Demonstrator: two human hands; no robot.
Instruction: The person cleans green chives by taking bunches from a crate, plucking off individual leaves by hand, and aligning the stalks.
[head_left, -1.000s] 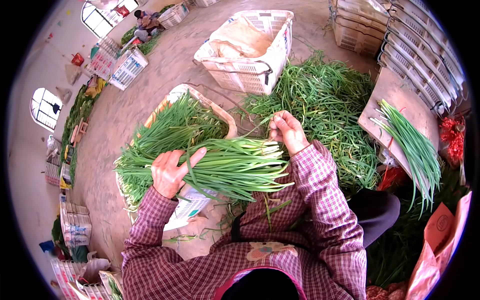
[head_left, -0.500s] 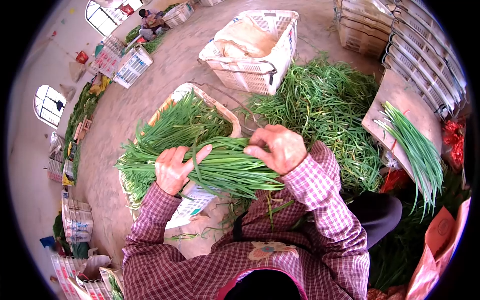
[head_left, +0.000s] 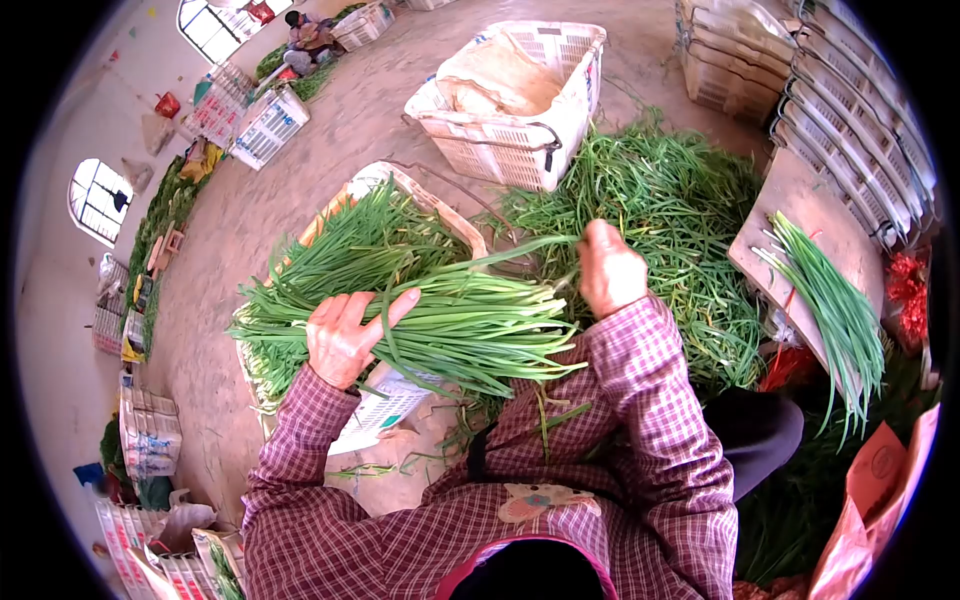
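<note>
The left hand [head_left: 338, 343] wraps its fingers around a bunch of garlic chives [head_left: 480, 325] partly over the crate [head_left: 464, 228], its long axis running rightward from them, pale ends [head_left: 545, 302] nearest the right hand [head_left: 612, 272], whose closed fingers pinch a leaf [head_left: 528, 245].

Chive bunch [head_left: 480, 330]: green blades, pale ends rightward, slightly fanned; lies across the crate's [head_left: 468, 229] near-right corner. One chive blade [head_left: 525, 247] extends off its upper side.
</note>
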